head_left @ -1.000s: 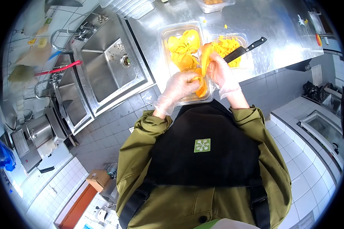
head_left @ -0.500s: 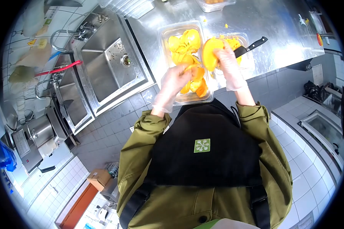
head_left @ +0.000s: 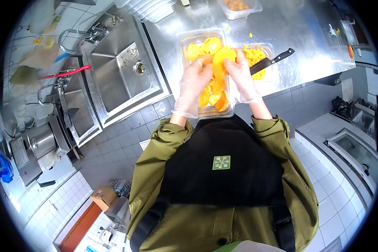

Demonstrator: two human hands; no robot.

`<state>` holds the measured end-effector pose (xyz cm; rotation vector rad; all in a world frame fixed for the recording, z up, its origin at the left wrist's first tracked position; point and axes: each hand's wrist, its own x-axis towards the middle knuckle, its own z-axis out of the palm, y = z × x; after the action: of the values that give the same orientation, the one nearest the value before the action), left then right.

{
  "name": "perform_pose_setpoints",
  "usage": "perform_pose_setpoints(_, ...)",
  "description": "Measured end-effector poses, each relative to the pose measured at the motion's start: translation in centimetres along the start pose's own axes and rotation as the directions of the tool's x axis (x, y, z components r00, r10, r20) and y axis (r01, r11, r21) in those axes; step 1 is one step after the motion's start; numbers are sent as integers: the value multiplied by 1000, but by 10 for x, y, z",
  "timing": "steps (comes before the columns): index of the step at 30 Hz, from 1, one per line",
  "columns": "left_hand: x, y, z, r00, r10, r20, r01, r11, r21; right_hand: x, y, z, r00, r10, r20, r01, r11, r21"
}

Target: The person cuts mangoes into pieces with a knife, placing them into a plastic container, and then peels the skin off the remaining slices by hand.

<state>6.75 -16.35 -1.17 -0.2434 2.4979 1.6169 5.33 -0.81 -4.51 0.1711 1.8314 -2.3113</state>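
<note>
My right hand (head_left: 241,77), in a clear plastic glove, grips a yellow-orange mango piece (head_left: 223,58). My left hand (head_left: 193,86), gloved too, is closed at the left edge of the same piece, its fingertips partly hidden behind it. Both hands are above a clear plastic tub (head_left: 230,110) of large mango pieces (head_left: 212,44). To the right, a second clear tub (head_left: 271,50) contains small cut mango bits (head_left: 254,54). Across that tub lies a black-handled knife (head_left: 273,61), its handle sticking out to the right.
The steel counter (head_left: 306,33) carries a tub of orange pieces (head_left: 237,5) and stacked clear containers (head_left: 149,9) at the back. Left of it is a steel sink (head_left: 117,80) with a faucet (head_left: 65,40) and a red hose (head_left: 67,73). Small yellow scraps dot the counter.
My right hand has moved left with the mango piece, from beside the knife to over the large-piece tub. My left hand has come up against that piece.
</note>
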Motion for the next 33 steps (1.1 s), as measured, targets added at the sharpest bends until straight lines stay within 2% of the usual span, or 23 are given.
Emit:
perform_pose_setpoints(2,-1,11,-2,986,147,-80,-140,987,82,1,4,0,992,-46,116,64,985,-161)
perform_pose_setpoints(3,0,15,-5,983,173,-63,-164,979,123,1,1,2,983,-62,175,103,966,-237)
perform_pose_setpoints(5,5,21,-14,974,224,-26,-214,956,201,-4,-8,4,977,-52,206,102,965,-240)
perform_pose_setpoints(6,4,26,-18,981,195,-8,-188,953,237,-6,-13,6,974,-48,222,102,965,-240)
perform_pose_setpoints(8,2,35,-24,990,135,28,-137,941,311,-6,-14,2,962,-50,270,153,914,-375)
perform_pose_setpoints(12,4,30,-26,996,48,77,-67,962,265,-10,-20,0,940,-29,340,226,799,-558)
perform_pose_setpoints(15,4,19,-23,996,26,90,-41,985,170,-10,-23,0,929,-33,368,269,744,-612)
perform_pose_setpoints(20,6,4,-22,987,-14,160,11,1000,21,-10,-25,-4,907,-4,421,297,715,-633)
perform_pose_setpoints(24,2,9,-25,975,-43,216,37,999,36,-11,-35,-8,876,80,476,275,727,-629)
perform_pose_setpoints(29,-1,13,-28,964,14,266,-31,998,60,-9,-32,-14,829,100,551,224,843,-490)
perform_pose_setpoints(33,-5,11,-29,963,38,267,-3,991,-130,-11,-35,-14,828,85,554,215,865,-453)
